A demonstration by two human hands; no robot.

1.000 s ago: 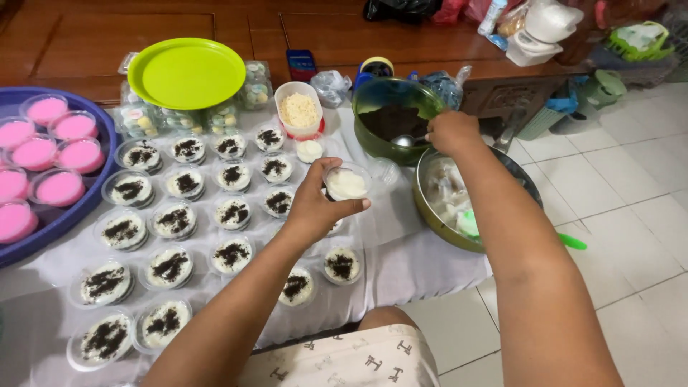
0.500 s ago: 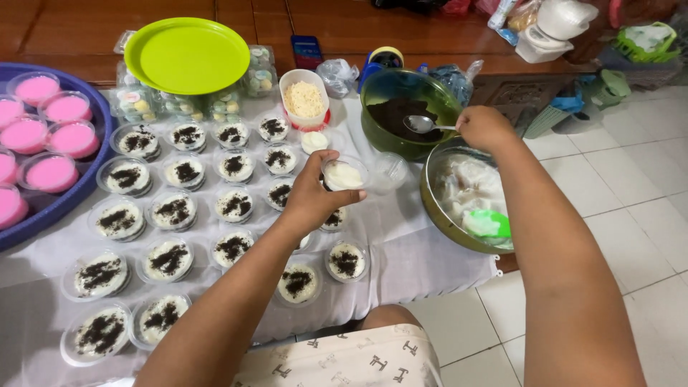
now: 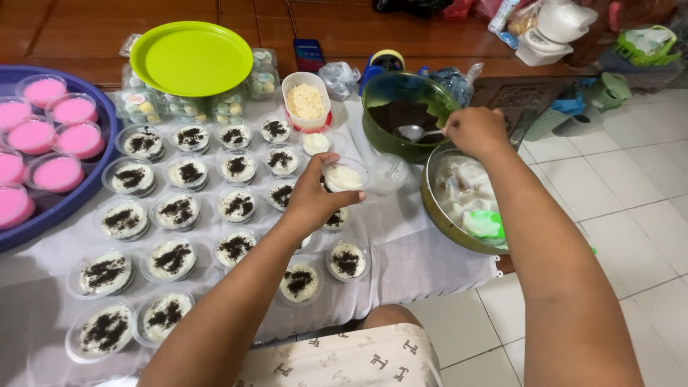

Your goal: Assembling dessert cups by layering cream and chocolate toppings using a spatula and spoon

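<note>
My left hand (image 3: 315, 197) holds a small clear cup of white cream (image 3: 344, 175) above the white cloth (image 3: 416, 258). My right hand (image 3: 476, 131) grips the handle of a metal spoon (image 3: 416, 132) whose bowl rests in the dark crumbs of the green bowl (image 3: 401, 107). Under my right forearm stands a metal bowl (image 3: 459, 193) of white cream with a green spatula (image 3: 487, 223) in it. Several clear cups of cream topped with dark crumbs (image 3: 175, 208) stand in rows on the cloth at the left.
A blue tray (image 3: 86, 190) with pink-filled cups (image 3: 57, 172) is at the far left. A lime green plate (image 3: 190, 57) lies on clear packs. A white tub of grated cheese (image 3: 306, 100) and an empty clear cup (image 3: 390, 172) stand near the green bowl. White floor tiles (image 3: 609, 215) lie to the right.
My right hand has shifted from the metal bowl toward the green bowl and now holds the spoon in the dark crumbs. My left hand keeps the cream cup almost still.
</note>
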